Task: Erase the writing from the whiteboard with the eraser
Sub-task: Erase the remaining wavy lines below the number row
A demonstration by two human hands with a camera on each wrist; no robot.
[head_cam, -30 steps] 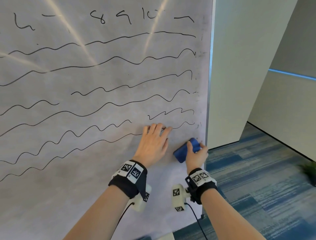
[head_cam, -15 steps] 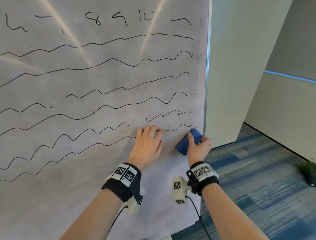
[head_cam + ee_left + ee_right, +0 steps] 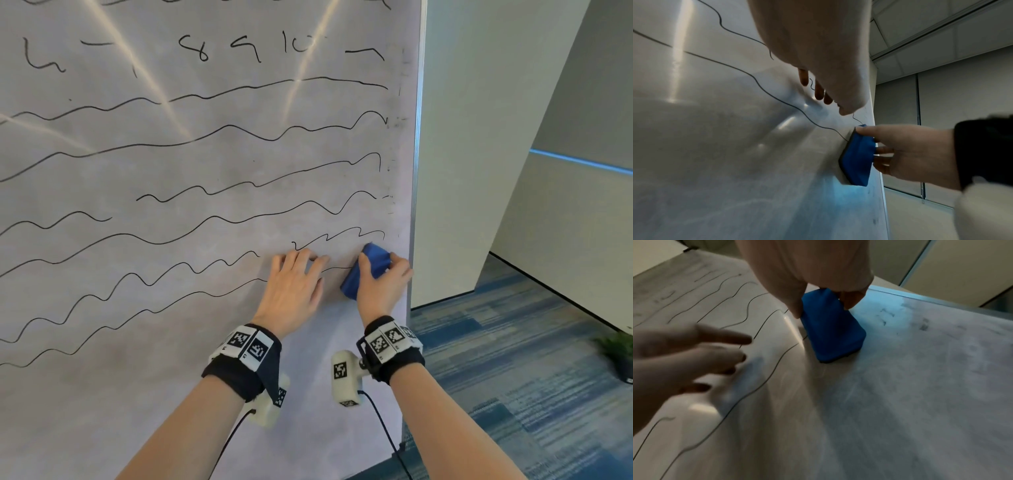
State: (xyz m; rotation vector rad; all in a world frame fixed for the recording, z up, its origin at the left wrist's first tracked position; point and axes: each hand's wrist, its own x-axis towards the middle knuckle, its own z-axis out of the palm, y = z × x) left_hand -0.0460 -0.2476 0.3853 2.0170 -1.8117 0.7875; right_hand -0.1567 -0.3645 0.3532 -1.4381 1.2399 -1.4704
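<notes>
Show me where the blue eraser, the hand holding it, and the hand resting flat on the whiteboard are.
blue eraser (image 3: 376,262): head view, its upper blue back.
right hand (image 3: 380,291): head view, back of hand.
left hand (image 3: 291,294): head view, back of hand.

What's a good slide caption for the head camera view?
Right hand presses a blue rectangular eraser against the wavy-lined whiteboard near its right edge; left hand rests flat beside it.

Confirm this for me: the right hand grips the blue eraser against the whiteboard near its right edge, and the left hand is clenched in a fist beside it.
Not quite. The right hand does grip the blue eraser against the whiteboard near its right edge, but the left hand is no fist: the head view shows its fingers straight, lying flat on the board beside the eraser.
</notes>
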